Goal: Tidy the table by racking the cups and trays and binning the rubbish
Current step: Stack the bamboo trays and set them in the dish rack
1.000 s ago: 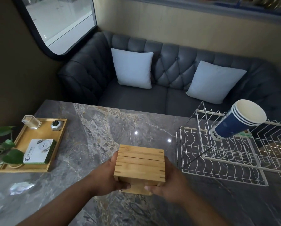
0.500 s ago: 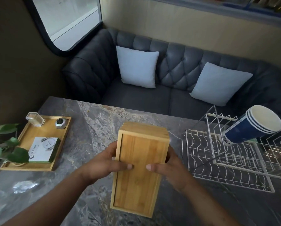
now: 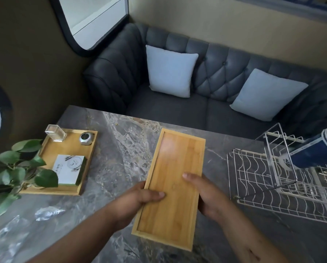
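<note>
- Centrally, a long bamboo tray [image 3: 175, 188] is held above the grey marble surface [image 3: 121, 154], its open face turned up toward the camera and its long axis running away from the person.
- Left hand [image 3: 140, 200] grasps the tray's left long edge, thumb laid across the inner face, the other fingers hidden beneath.
- Right hand [image 3: 209, 198] grasps the right long edge the same way, thumb on the inner face near the rim.
- To the right, a white wire dish rack [image 3: 272, 186] stands on the surface, well apart from the held tray.
- A stack of blue paper cups [image 3: 318, 150] lies tilted on the rack's upright prongs, mouths pointing up and right, partly cut by the frame edge.
- At left, a second, wider bamboo tray [image 3: 50, 150] rests on the surface; it carries a clear plastic box [image 3: 55, 132], a small round silver object [image 3: 86, 138] and a white and green box [image 3: 69, 169].
- Leaves of a green plant [image 3: 11, 171] overlap that tray's near left corner.
- Crumpled clear plastic wrappers [image 3: 49, 213] lie on the surface at the near left.
- Beyond the surface is a dark tufted sofa [image 3: 215, 76] with two pale blue cushions [image 3: 170, 70].
</note>
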The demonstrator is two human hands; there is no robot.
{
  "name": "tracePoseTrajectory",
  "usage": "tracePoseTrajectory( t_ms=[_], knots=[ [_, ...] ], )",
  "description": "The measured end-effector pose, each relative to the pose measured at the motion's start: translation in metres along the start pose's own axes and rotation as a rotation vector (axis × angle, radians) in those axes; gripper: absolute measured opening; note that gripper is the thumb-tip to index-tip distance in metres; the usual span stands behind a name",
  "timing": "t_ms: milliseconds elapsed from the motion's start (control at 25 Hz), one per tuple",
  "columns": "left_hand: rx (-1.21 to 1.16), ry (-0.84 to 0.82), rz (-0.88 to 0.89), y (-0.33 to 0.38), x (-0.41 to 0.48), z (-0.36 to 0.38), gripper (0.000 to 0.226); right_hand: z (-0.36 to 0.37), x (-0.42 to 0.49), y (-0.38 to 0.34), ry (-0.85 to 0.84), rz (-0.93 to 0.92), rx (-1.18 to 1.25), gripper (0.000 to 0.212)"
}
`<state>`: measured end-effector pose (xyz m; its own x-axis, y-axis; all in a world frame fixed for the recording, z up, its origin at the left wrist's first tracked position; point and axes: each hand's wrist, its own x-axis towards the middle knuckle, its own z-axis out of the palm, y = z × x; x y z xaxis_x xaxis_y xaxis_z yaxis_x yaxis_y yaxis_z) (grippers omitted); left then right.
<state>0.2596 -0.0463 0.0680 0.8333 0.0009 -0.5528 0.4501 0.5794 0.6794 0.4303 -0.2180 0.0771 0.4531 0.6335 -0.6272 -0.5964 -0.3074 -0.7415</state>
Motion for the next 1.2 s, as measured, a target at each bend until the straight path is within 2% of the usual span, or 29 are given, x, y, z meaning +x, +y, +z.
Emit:
tracePoseTrajectory(
  t_ms=[80, 160, 360, 480, 800, 1200],
  knots=[
    [-0.031, 0.001, -0.069, -0.001, 0.0, 0.0, 0.063, 0.006, -0.011, 0.016, -0.019, 0.082, 0.014, 0.075],
    [-0.021, -0.014, -0.152, -0.006, -0.002, 0.001, 0.067, 0.007, -0.025, 0.027, -0.055, 0.151, 0.019, 0.069],
    [0.048, -0.033, -0.346, -0.027, -0.007, 0.009, 0.078, 0.002, -0.056, 0.046, 0.011, 0.345, 0.116, 0.072],
    [0.067, -0.039, -0.393, -0.035, -0.007, 0.017, 0.079, -0.002, -0.075, 0.059, 0.065, 0.361, 0.166, 0.074],
    [0.233, -0.164, -0.573, -0.039, 0.011, 0.058, 0.078, -0.032, -0.129, 0.105, 0.105, 0.38, 0.407, 0.055],
    [0.372, -0.273, -0.626, -0.085, 0.062, 0.159, 0.078, -0.132, -0.198, 0.127, 0.169, 0.327, 0.521, 0.054]
  ],
)
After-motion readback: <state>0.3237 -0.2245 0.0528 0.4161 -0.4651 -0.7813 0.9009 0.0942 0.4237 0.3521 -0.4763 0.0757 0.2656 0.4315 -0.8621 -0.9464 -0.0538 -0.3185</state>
